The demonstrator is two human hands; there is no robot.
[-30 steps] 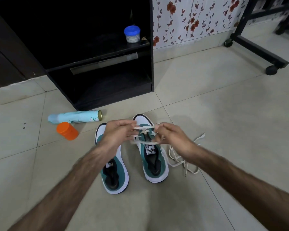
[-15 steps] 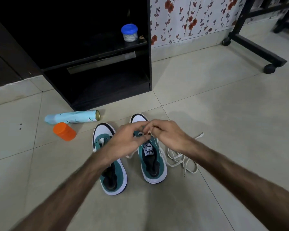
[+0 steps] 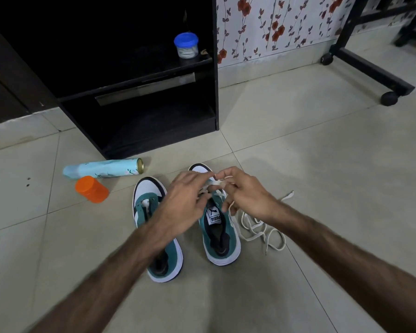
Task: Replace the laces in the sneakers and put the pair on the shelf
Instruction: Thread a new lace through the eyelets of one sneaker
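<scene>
Pale blue and lying on its side, a spray can [image 3: 103, 168] rested on the tiled floor [image 3: 322, 152] at the far left, with an orange cap [image 3: 92, 189] just beside it. Behind them stood the black shelf [image 3: 139, 75], and on its upper board sat a small jar with a blue lid [image 3: 186, 45].

Your left sneaker [image 3: 149, 212] lay on the tiles next, toe toward the shelf: teal upper, white toe and sole, black lining, and only a scrap of white lace showing near its front eyelets. Your left hand [image 3: 185, 205] reached across it, fingers loosely spread, thumb and forefinger pinching the white lace [image 3: 214, 183] above the other shoe.

That right sneaker [image 3: 220, 234] sat just beside the first, same teal and white, its tongue label facing you. Your right hand [image 3: 247, 195] met the left over its toe end, fingertips pinching the same short stretch of lace; the rest of the lace trailed down past the shoe's right side.

A loose lace [image 3: 262, 227] lay in tangled loops on the floor just right of that sneaker. Further right, near the flowered wall [image 3: 274, 27], stood a black frame on castors [image 3: 370, 70].
</scene>
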